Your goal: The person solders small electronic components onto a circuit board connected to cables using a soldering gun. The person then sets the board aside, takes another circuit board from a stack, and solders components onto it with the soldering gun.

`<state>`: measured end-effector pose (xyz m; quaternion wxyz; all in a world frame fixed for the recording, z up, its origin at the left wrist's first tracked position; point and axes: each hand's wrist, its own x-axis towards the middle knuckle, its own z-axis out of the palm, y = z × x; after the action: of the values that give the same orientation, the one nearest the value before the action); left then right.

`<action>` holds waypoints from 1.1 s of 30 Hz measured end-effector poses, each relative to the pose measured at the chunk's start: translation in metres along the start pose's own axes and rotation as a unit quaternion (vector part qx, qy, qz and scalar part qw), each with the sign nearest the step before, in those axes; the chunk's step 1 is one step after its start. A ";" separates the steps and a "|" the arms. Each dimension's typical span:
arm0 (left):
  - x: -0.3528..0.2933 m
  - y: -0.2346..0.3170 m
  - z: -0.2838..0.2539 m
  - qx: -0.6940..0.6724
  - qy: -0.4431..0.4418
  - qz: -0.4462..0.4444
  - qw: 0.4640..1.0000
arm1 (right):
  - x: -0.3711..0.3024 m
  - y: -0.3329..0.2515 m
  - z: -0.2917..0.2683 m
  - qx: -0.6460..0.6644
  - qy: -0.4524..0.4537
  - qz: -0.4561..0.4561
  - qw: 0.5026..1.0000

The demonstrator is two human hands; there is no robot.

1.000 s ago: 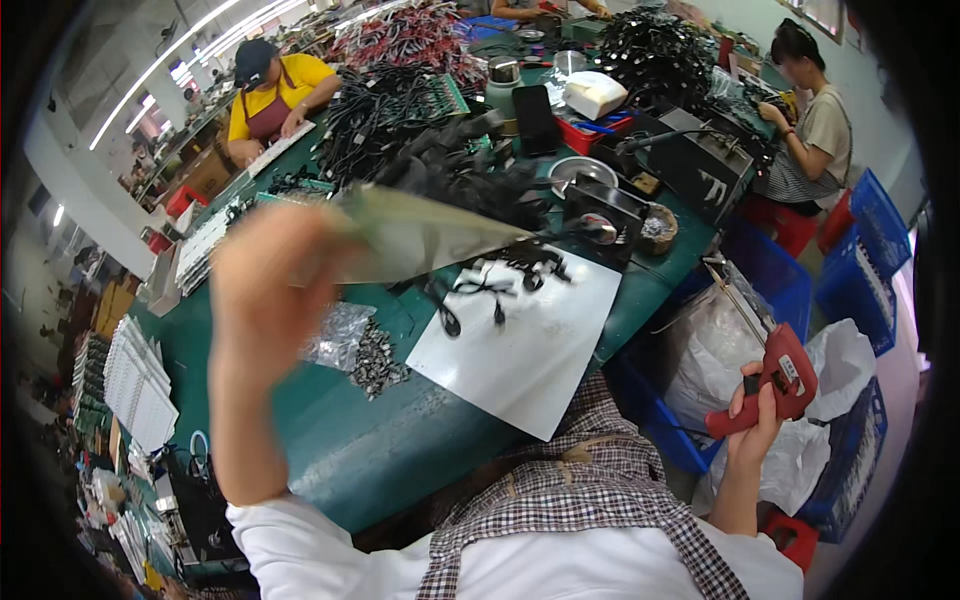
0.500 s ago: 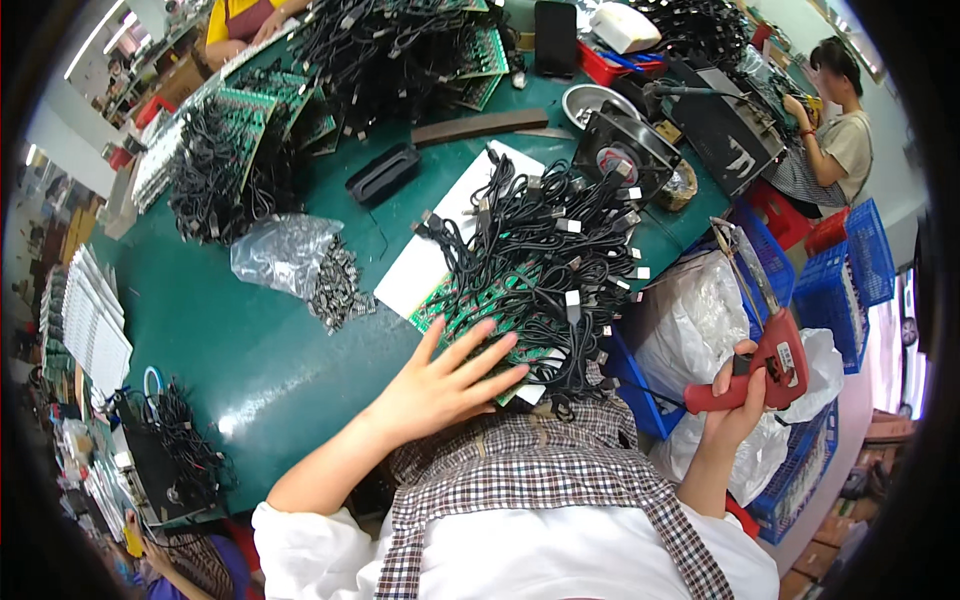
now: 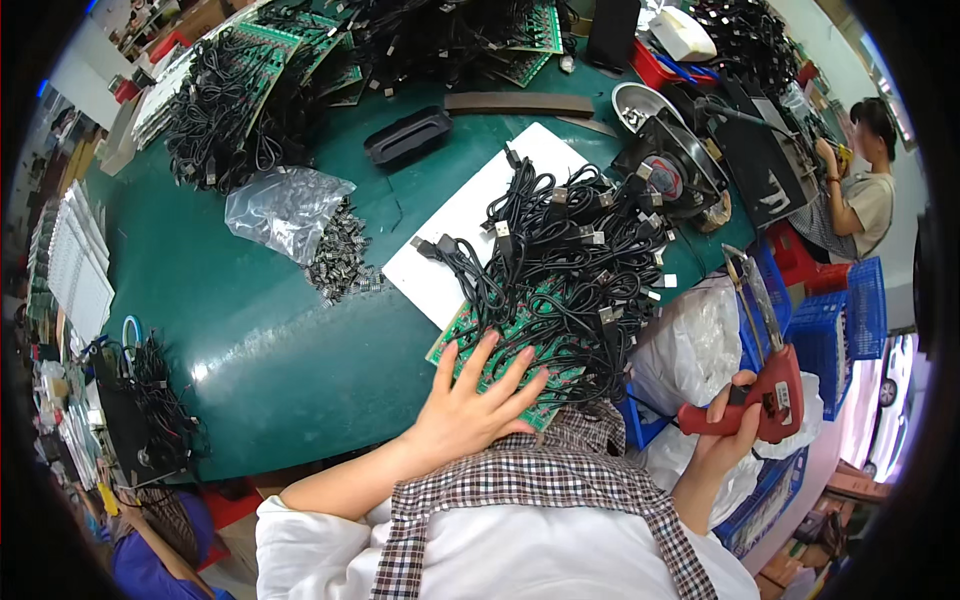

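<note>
My left hand (image 3: 470, 405) lies with spread fingers on the near left part of a green circuit board (image 3: 455, 345). A tangled bunch of black USB cables (image 3: 590, 235) covers most of the board. Under its far side sits a white flat sheet (image 3: 435, 275) on the table. My right hand (image 3: 728, 440) is wrapped around the handle of a red soldering gun (image 3: 782, 390), off the table's right side. The gun's long metal tip points up and away from me, apart from the board.
Small metal parts (image 3: 340, 255) lie beside a clear plastic bag (image 3: 285, 210). A black fan (image 3: 672, 170) stands at the far right, near a metal bowl (image 3: 640, 105). More cabled boards (image 3: 240, 85) are piled at the back. White plastic bags (image 3: 690, 340) and blue crates (image 3: 825, 325) fill the right.
The view has turned slightly, shifting the table's things. The board has slid a little toward me against the white sheet, with my left hand on it. My right hand keeps its grip on the soldering gun.
</note>
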<state>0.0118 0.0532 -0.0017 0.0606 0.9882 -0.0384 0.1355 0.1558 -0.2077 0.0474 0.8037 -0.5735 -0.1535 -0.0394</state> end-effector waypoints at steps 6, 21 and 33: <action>0.018 -0.020 -0.009 -0.053 -0.044 -0.006 0.998 | 0.003 0.002 0.004 -0.015 0.006 0.003 1.000; -0.019 -0.044 -0.027 -0.339 0.183 -0.517 0.765 | -0.016 0.008 0.045 -0.022 -0.108 0.086 0.990; -0.004 -0.101 -0.016 -0.144 0.131 -0.451 0.871 | -0.020 0.026 0.074 0.003 -0.233 0.221 0.947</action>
<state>0.0129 0.1557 0.0017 0.2610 0.8517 0.4004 0.2147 0.1276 -0.1320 0.0398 0.7359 -0.5835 -0.2063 0.2746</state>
